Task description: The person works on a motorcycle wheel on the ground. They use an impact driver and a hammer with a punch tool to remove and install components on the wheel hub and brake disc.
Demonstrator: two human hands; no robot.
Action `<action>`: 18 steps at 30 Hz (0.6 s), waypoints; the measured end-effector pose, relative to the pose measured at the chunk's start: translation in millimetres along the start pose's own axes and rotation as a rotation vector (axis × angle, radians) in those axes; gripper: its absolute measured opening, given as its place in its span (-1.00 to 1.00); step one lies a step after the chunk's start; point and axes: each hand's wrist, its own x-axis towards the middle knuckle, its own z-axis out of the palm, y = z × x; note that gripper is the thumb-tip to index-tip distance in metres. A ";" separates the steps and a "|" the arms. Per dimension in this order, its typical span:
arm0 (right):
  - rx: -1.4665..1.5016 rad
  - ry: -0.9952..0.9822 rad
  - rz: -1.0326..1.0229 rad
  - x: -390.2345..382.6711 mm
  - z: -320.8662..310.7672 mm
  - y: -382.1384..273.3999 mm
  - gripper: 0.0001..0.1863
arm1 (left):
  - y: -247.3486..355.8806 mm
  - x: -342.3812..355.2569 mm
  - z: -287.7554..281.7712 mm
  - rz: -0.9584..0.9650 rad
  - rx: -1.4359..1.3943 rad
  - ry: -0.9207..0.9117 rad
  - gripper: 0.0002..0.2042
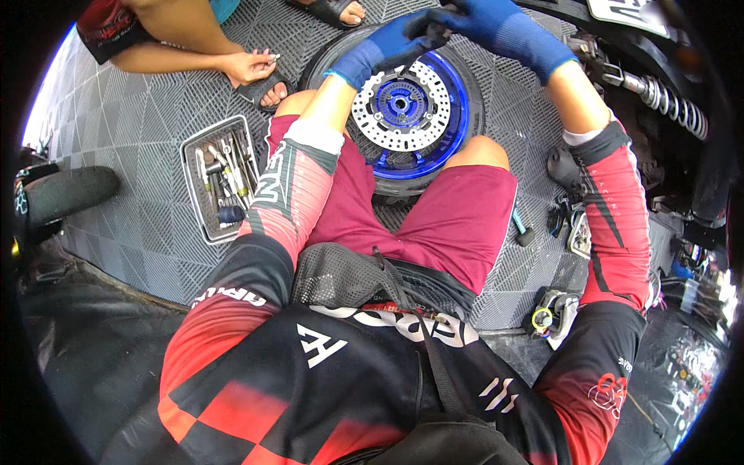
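The floor (139, 225) was grey ribbed tile matting, with the person crouched over a motorcycle wheel (403, 116) lying flat between the knees. The left hand (387, 46) and right hand (480, 23), both in blue gloves, met at the wheel's far rim; each grip looked closed around a small dark tool or part there, though what it was I could not tell.

Outward from the hands lay the drilled brake disc (387, 116) on the blue rim (457, 108), inside the black tyre (473, 132). The wheel looked heavy and stiff; the tyre's rubber would give a sure hold, better than the thin, sharp-edged disc, which should be kept free of grease.

To the left sat a tool tray (221, 174) holding sockets and wrenches. Another person's hand (248, 66) rested near a sandalled foot (267, 93) beyond it. On the right a coiled suspension spring (670, 101) of the motorcycle crowded the right arm, and loose parts (552, 314) lay by the knee.
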 end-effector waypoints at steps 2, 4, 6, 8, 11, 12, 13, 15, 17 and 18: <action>0.160 -0.060 -0.151 -2.8 -5.9 -1.7 -0.64 | -7.9 0.0 -6.3 0.132 -0.077 -0.049 -0.50; 0.120 0.068 -0.165 -0.5 11.2 -2.7 -0.65 | -12.8 -8.2 -1.8 0.099 -0.128 0.038 -0.51; 0.110 0.298 -0.019 -15.8 31.0 -3.3 -0.61 | 16.4 -8.3 15.6 0.069 -0.009 0.150 -0.53; 0.225 0.282 0.219 -23.2 15.5 -61.0 -0.58 | 18.4 -13.8 9.7 0.028 0.471 0.269 -0.62; 0.284 0.238 0.557 -4.3 37.3 -21.6 -0.49 | 17.9 -11.6 24.7 0.099 0.500 0.427 -0.68; 0.021 0.029 0.438 0.6 28.3 -12.2 -0.49 | 21.9 -12.9 29.0 0.058 0.482 0.432 -0.63; 0.147 -0.082 0.554 0.0 4.6 -23.8 -0.56 | 31.3 -8.0 34.1 0.033 0.445 0.432 -0.58; 0.059 -0.253 -0.019 -3.1 -30.6 -41.4 -0.76 | 31.4 -7.0 23.7 0.056 0.423 0.468 -0.68; 0.188 -0.253 0.487 14.1 -27.9 -38.7 -0.79 | 38.7 -4.0 9.8 0.094 0.394 0.504 -0.77; -0.264 -0.247 -0.206 19.4 -10.1 0.4 -0.72 | 45.2 -6.9 -3.8 -0.005 0.257 0.320 -0.68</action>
